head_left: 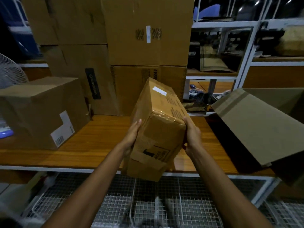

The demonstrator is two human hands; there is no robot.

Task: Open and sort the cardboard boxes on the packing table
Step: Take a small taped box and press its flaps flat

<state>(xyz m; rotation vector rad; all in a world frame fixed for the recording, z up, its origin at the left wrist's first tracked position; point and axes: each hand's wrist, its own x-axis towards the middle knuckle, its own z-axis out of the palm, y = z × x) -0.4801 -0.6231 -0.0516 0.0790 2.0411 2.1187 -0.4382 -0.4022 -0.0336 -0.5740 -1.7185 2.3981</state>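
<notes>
I hold a long taped cardboard box (158, 125) above the front edge of the wooden packing table (98, 142), tilted with its far end raised. My left hand (132, 137) presses its left side and my right hand (191, 134) grips its right side. The box carries a small white label near its far end and black print on its near face. A closed box with a white shipping label (41, 111) sits on the table at the left. An open box (256, 127) leans at the right, its flap taped.
Large stacked cartons (144, 37) fill the back of the table, one marked Crompton (85, 79). A white fan (9, 71) stands at the far left. White metal shelving (230, 51) with dark goods rises at the right. Wire mesh baskets (164, 203) lie below the table edge.
</notes>
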